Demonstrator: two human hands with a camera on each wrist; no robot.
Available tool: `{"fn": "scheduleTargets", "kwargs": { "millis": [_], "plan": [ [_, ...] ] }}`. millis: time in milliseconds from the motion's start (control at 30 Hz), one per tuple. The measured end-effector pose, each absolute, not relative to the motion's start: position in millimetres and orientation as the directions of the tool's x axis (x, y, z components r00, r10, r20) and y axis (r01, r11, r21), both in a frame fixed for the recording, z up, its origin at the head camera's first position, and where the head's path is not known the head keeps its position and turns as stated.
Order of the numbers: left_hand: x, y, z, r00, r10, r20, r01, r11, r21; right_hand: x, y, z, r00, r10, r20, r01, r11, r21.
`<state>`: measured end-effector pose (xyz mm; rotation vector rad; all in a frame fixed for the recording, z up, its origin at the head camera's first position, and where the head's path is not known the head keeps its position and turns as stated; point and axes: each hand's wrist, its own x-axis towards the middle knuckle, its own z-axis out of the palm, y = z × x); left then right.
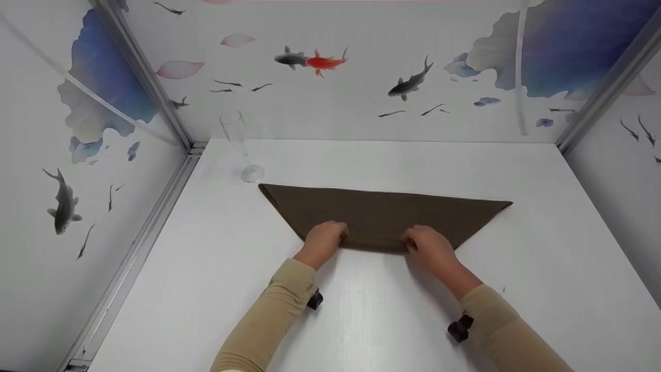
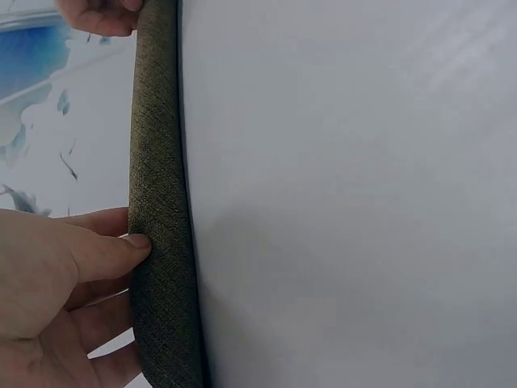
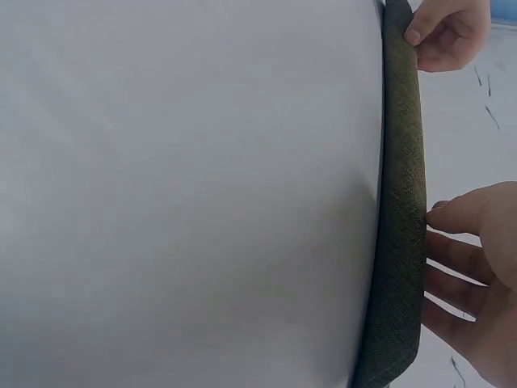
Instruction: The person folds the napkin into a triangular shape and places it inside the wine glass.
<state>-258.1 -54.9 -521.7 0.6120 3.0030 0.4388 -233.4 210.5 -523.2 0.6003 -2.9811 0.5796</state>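
Observation:
A dark brown cloth napkin (image 1: 384, 212) lies on the white table in a trapezoid shape, long edge away from me. Its near edge forms a thick rounded fold or roll (image 2: 161, 162). With thumb on top and fingers behind, my left hand (image 1: 324, 242) pinches this fold left of its middle. My right hand (image 1: 433, 249) has its fingertips at the same fold on the right; in the right wrist view the thumb (image 3: 456, 217) meets its edge, the other fingers curving behind the cloth. Both hands are a short way apart.
Beyond the napkin's far left corner stands a clear stemmed flute glass (image 1: 252, 174). White panels printed with fish and leaves (image 1: 330, 103) enclose the table at the back and both sides, joined by metal posts (image 1: 150, 77). The tabletop (image 1: 361, 320) runs toward me beneath both forearms.

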Motion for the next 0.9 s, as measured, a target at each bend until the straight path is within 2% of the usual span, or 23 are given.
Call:
{"fn": "scheduleTargets", "kwargs": {
  "millis": [167,267,533,900],
  "plan": [
    [-260.4,-53.0,-520.5,-0.928,0.370,0.027,0.363,0.889,0.279,-222.8,204.4,-520.7,-0.881,-0.397,0.258,-0.458,0.852,-0.252],
    [-260.8,-51.5,-521.2,-0.932,0.358,0.050,0.359,0.898,0.255,-215.6,198.8,-521.5,-0.867,-0.401,0.295,-0.466,0.863,-0.193],
    [-259.7,-45.6,-523.9,-0.925,0.355,0.134,0.365,0.929,0.061,-202.4,188.5,-523.3,-0.907,-0.366,0.208,-0.397,0.908,-0.135],
    [-253.6,-46.9,-524.5,-0.923,0.374,0.095,0.382,0.919,0.098,-208.0,191.0,-531.9,-0.911,-0.357,0.208,-0.388,0.911,-0.138]
  ]
}}
